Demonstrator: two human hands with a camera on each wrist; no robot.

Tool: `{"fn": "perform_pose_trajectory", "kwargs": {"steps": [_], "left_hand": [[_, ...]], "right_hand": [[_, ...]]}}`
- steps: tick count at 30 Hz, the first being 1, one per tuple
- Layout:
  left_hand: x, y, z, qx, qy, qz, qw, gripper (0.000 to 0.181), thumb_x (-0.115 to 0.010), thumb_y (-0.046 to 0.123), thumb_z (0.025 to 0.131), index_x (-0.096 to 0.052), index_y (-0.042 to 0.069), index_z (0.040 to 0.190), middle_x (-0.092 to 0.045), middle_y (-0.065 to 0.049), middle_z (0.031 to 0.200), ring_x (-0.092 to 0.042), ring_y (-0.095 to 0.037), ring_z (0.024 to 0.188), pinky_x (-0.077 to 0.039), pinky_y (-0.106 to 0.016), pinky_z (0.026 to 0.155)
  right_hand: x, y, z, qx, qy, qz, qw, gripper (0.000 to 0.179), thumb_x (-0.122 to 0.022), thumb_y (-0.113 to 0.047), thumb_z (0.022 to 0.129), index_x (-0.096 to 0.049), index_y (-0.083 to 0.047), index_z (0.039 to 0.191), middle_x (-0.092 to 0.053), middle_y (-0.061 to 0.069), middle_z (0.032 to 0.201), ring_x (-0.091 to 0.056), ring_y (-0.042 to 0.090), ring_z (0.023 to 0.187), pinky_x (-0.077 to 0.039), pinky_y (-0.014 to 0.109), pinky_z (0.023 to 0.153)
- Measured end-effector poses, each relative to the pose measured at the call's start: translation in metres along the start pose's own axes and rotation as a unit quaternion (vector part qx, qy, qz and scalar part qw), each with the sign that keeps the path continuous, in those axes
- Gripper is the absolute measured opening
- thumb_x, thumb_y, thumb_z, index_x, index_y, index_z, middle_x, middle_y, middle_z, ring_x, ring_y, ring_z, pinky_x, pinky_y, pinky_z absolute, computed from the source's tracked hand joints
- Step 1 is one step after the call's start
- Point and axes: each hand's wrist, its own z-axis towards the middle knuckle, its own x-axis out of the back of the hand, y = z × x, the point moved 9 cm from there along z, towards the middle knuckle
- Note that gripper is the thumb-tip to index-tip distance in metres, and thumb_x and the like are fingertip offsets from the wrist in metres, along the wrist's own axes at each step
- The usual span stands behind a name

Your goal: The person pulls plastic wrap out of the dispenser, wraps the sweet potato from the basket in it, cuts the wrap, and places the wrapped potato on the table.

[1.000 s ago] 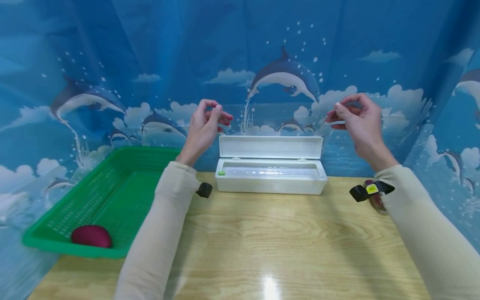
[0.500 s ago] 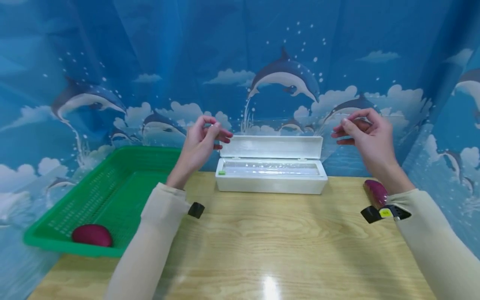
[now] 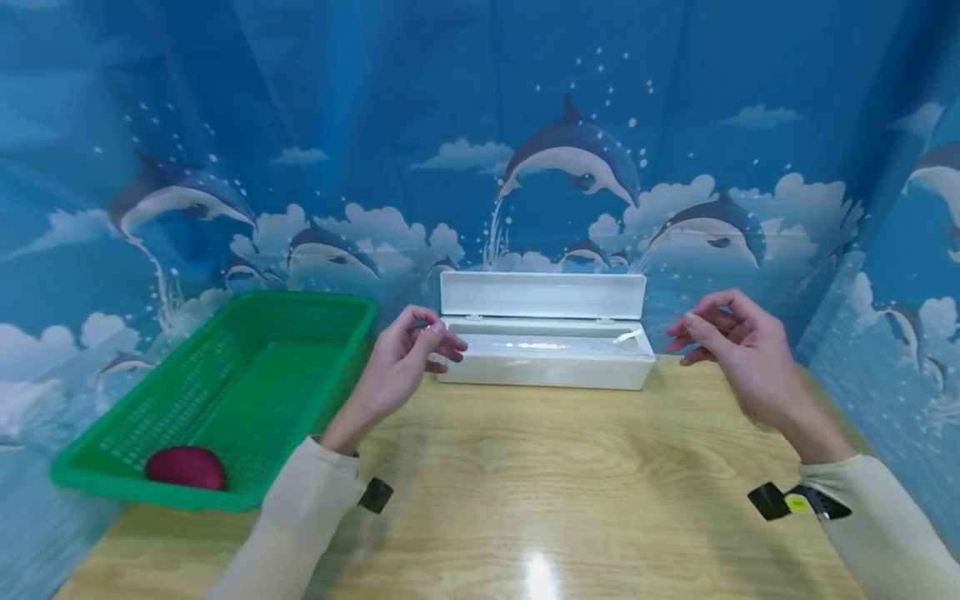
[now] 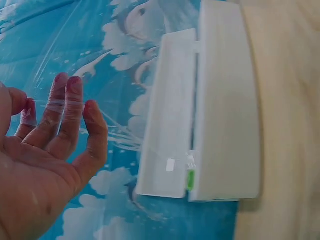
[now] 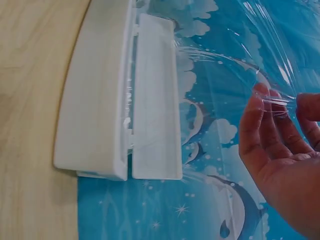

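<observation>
A sheet of clear cling film [image 5: 280, 55] stretches between my two hands, nearly invisible in the head view. My left hand [image 3: 397, 358] pinches one end between thumb and index finger, the other fingers loosely spread. At the other end my right hand [image 3: 750, 358] pinches the film, which bunches into creases at the fingertips [image 5: 260, 92]. Between and behind the hands stands a white cling film dispenser [image 3: 540, 372], its lid [image 3: 543, 296] raised on the hinges. A clear roll [image 3: 525, 342] lies inside. The green slider [image 4: 190, 180] shows at its left end in the left wrist view.
A green plastic basket [image 3: 330, 367] stands at the left, with a smooth dark-red rounded object [image 3: 187, 468] in its near corner. The wooden table [image 3: 525, 467] ends at a blue dolphin-print curtain [image 3: 450, 100] behind the dispenser.
Both hands have come down and toward me, from above the dispenser's lid to about its height. The purple object at the right, visible half a second ago, is now hidden behind my right hand.
</observation>
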Motion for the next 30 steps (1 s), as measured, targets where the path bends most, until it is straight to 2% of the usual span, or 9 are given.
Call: {"fn": "perform_pose_trajectory", "kwargs": {"steps": [3, 5, 8, 16, 19, 23, 26, 30], "left_hand": [[-0.006, -0.012, -0.009, 0.016, -0.013, 0.007, 0.9998, 0.022, -0.044, 0.025, 0.111, -0.051, 0.005, 0.119, -0.074, -0.018, 0.114, -0.074, -0.027, 0.099, -0.063, -0.042, 0.085], [-0.010, -0.020, -0.015, 0.024, -0.024, 0.004, 0.9994, 0.022, -0.044, 0.023, 0.111, -0.051, 0.004, 0.119, -0.074, -0.018, 0.114, -0.074, -0.027, 0.100, -0.063, -0.043, 0.085], [-0.017, -0.034, -0.022, 0.038, -0.043, -0.008, 0.9983, 0.020, -0.043, 0.020, 0.111, -0.051, 0.002, 0.116, -0.073, -0.021, 0.114, -0.074, -0.029, 0.100, -0.063, -0.045, 0.086], [-0.037, -0.074, -0.038, 0.083, -0.084, -0.037, 0.9923, 0.020, -0.046, 0.018, 0.109, -0.052, 0.000, 0.114, -0.071, -0.023, 0.115, -0.072, -0.028, 0.101, -0.058, -0.054, 0.094], [-0.044, -0.084, -0.040, 0.088, -0.095, -0.039, 0.9908, 0.019, -0.049, 0.017, 0.107, -0.054, -0.001, 0.113, -0.072, -0.023, 0.114, -0.072, -0.027, 0.101, -0.058, -0.053, 0.096], [-0.051, -0.098, -0.042, 0.103, -0.104, -0.016, 0.9892, 0.020, -0.053, 0.020, 0.105, -0.058, 0.001, 0.110, -0.073, -0.018, 0.112, -0.070, -0.023, 0.101, -0.058, -0.045, 0.097], [-0.053, -0.109, -0.042, 0.122, -0.111, 0.018, 0.9861, 0.020, -0.055, 0.023, 0.104, -0.061, 0.004, 0.107, -0.074, -0.011, 0.110, -0.068, -0.018, 0.102, -0.056, -0.038, 0.098], [-0.055, -0.115, -0.041, 0.127, -0.133, 0.073, 0.9802, 0.024, -0.056, 0.031, 0.104, -0.067, 0.009, 0.102, -0.073, -0.004, 0.107, -0.066, -0.014, 0.102, -0.053, -0.037, 0.098]], "right_hand": [[-0.006, 0.010, -0.011, -0.011, -0.034, 0.004, 0.9994, 0.009, -0.052, -0.010, 0.107, -0.053, -0.005, 0.114, -0.075, -0.003, 0.101, -0.075, 0.010, 0.085, -0.062, 0.027, 0.067], [-0.009, 0.017, -0.019, -0.016, -0.055, -0.023, 0.9981, 0.008, -0.049, -0.011, 0.108, -0.052, -0.004, 0.113, -0.075, -0.004, 0.103, -0.075, 0.010, 0.087, -0.062, 0.028, 0.067], [-0.015, 0.027, -0.028, -0.024, -0.084, -0.035, 0.9956, 0.008, -0.047, -0.009, 0.108, -0.050, -0.001, 0.111, -0.075, -0.005, 0.105, -0.076, 0.012, 0.086, -0.063, 0.031, 0.067], [-0.034, 0.059, -0.051, -0.029, -0.155, -0.027, 0.9872, 0.005, -0.043, -0.001, 0.108, -0.044, 0.003, 0.108, -0.074, -0.013, 0.104, -0.076, 0.015, 0.084, -0.063, 0.033, 0.067], [-0.038, 0.071, -0.057, -0.040, -0.168, -0.027, 0.9845, 0.006, -0.044, 0.000, 0.107, -0.044, 0.006, 0.109, -0.073, -0.008, 0.103, -0.076, 0.015, 0.084, -0.063, 0.034, 0.067], [-0.041, 0.084, -0.064, -0.070, -0.187, -0.051, 0.9786, 0.009, -0.047, -0.004, 0.107, -0.046, 0.005, 0.107, -0.073, 0.009, 0.103, -0.075, 0.011, 0.088, -0.063, 0.035, 0.069], [-0.044, 0.092, -0.069, -0.083, -0.205, -0.088, 0.9712, 0.011, -0.052, -0.008, 0.105, -0.052, 0.002, 0.104, -0.072, 0.016, 0.102, -0.072, 0.007, 0.091, -0.061, 0.030, 0.074], [-0.051, 0.100, -0.076, -0.089, -0.235, -0.146, 0.9570, 0.014, -0.058, -0.019, 0.103, -0.065, -0.007, 0.099, -0.073, 0.007, 0.102, -0.068, 0.005, 0.094, -0.056, 0.023, 0.080]]}}
